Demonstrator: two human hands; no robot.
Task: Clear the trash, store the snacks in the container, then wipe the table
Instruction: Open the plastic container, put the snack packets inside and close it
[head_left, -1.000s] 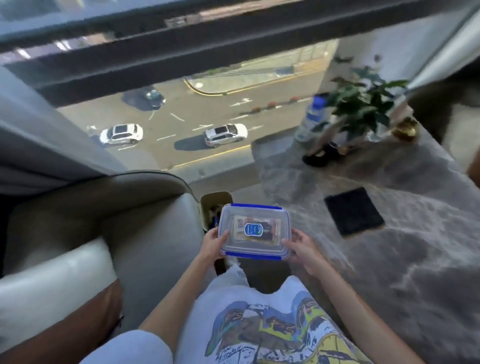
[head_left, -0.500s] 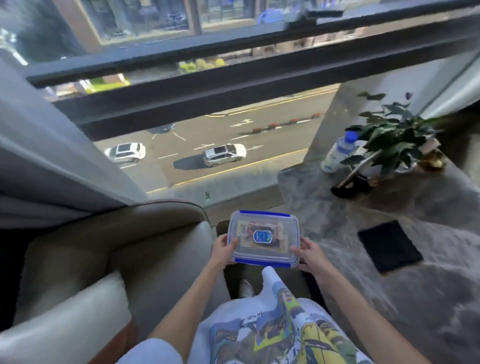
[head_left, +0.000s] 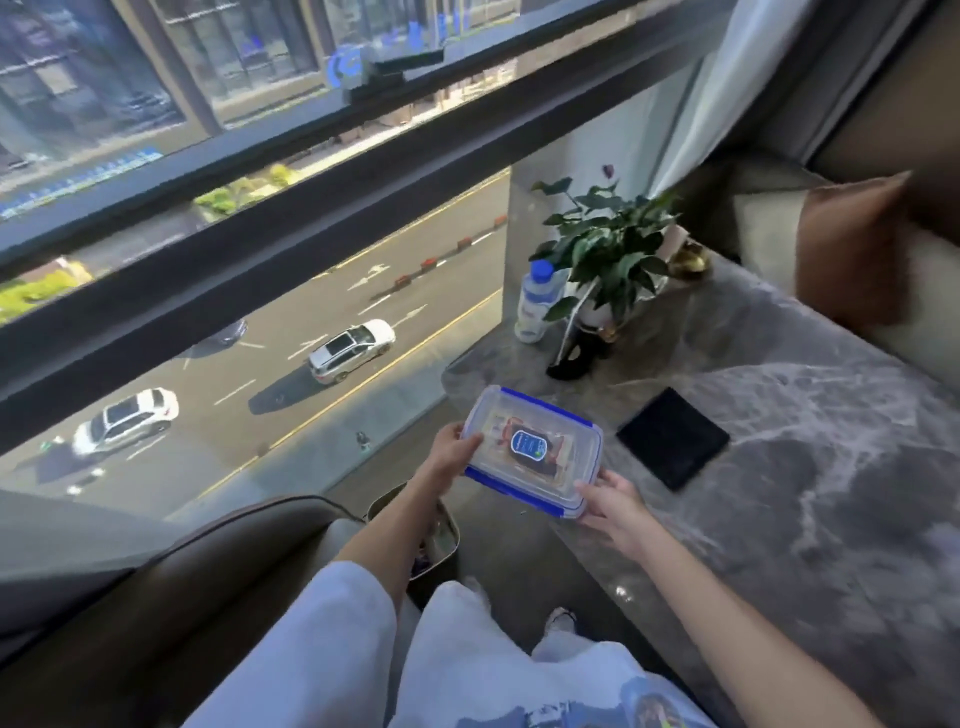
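Note:
A clear plastic container (head_left: 535, 451) with a blue-rimmed lid on it holds snack packets, one with a blue label. I carry it in the air over the left edge of the grey marble table (head_left: 810, 509). My left hand (head_left: 453, 451) grips its left end, thumb on the lid. My right hand (head_left: 609, 508) holds its near right corner from below. A black square cloth (head_left: 673, 437) lies flat on the table just right of the container. A small bin (head_left: 441, 535) with wrappers inside stands on the floor below my left forearm.
A potted green plant (head_left: 608, 260), a water bottle (head_left: 535, 301) with a blue cap and a black stand (head_left: 576, 358) sit at the table's far end by the window. Sofas flank the table, with a cushion (head_left: 862, 254) at right. My knees fill the bottom.
The container has moved to the right and forward, from over my lap to over the table's left edge. The view has swung right and up.

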